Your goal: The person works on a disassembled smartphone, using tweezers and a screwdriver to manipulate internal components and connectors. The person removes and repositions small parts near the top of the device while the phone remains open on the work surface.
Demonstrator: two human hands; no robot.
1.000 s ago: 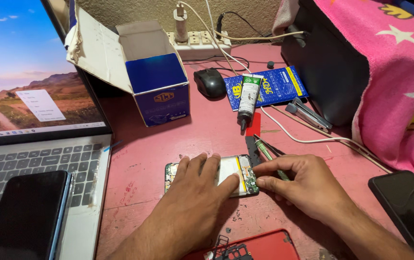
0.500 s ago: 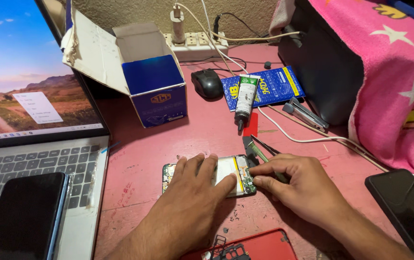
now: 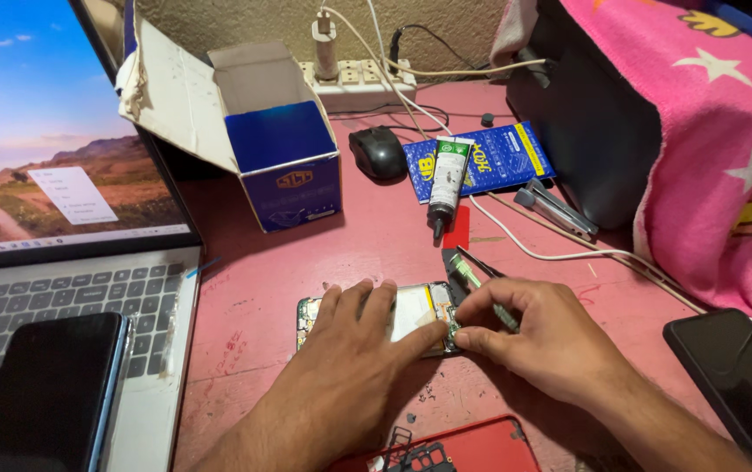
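Observation:
An opened phone [image 3: 417, 308] lies flat on the pink table [image 3: 245, 315] with its circuit boards and a pale battery exposed. My left hand [image 3: 350, 350] presses down on it, fingers spread over its left and middle part. My right hand [image 3: 540, 336] pinches at the phone's right end with thumb and forefinger, and a thin green-handled tool [image 3: 485, 293] runs under those fingers. Whether the fingers grip the tool or a small part is not clear.
An open laptop [image 3: 61, 262] with a dark phone [image 3: 44, 393] on its palm rest stands left. An open blue box [image 3: 284, 170], a mouse [image 3: 379, 153], a glue tube [image 3: 446, 183], a blue packet [image 3: 503, 157], cables and a power strip [image 3: 363, 83] lie behind. A red phone cover [image 3: 463, 450] is near me, another dark phone [image 3: 743, 380] at right.
Both hands stay on the opened phone. My right hand's fingertips have closed in tighter on the phone's right end; the view shifted slightly.

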